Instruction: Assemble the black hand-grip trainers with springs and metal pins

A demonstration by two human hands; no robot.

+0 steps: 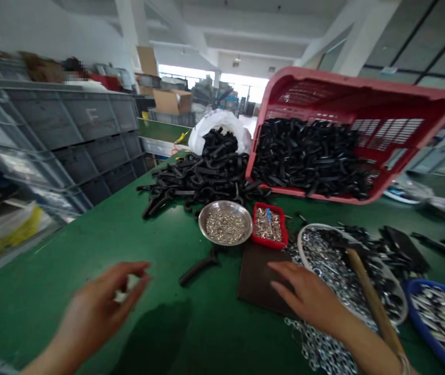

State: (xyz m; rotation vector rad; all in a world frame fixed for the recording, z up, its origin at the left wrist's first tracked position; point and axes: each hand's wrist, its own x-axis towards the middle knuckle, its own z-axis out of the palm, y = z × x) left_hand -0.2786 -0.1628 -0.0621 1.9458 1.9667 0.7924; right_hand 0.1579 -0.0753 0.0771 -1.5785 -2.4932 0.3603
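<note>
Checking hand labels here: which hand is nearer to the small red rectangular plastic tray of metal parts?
Right. The right hand rests on the dark brown flat mat just in front of the small red plastic tray; the left hand hovers far off to its left.

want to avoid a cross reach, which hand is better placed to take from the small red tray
Likely right. The right hand rests on the dark mat just before the red tray; the left hand is farther off.
</note>
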